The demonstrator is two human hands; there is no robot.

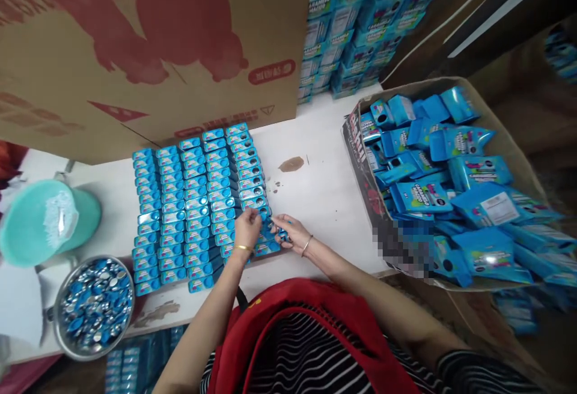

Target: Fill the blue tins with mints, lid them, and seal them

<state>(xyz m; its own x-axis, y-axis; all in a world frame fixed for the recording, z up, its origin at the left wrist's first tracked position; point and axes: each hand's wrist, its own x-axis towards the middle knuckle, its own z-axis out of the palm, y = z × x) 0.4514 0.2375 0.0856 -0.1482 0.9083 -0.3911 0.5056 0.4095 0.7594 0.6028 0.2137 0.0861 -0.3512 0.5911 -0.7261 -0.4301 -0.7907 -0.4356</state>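
Clock directions are reckoned from the 2 hands. The blue boxes (196,204) are laid in 5 close columns on the white table (320,202), spread from 9 to 12 o'clock, with the near end of the last column right under the fingers. The left hand (247,229) is bent over that column, its thumb and fingertips drawn near together; whether anything is pinched there cannot be told. The right hand (291,236) is loosely curled, and a few small blue-and-silver pieces (283,235) appear to be held in its fingers. More of these are heaped in the metal bowl (90,357) at 8 o'clock.

The step in hand is judged to be the placing of pieces at the boxes, 1 by 1. For the next move, a light, exact fingertip touch is called for, so that neighbouring boxes are not nudged.
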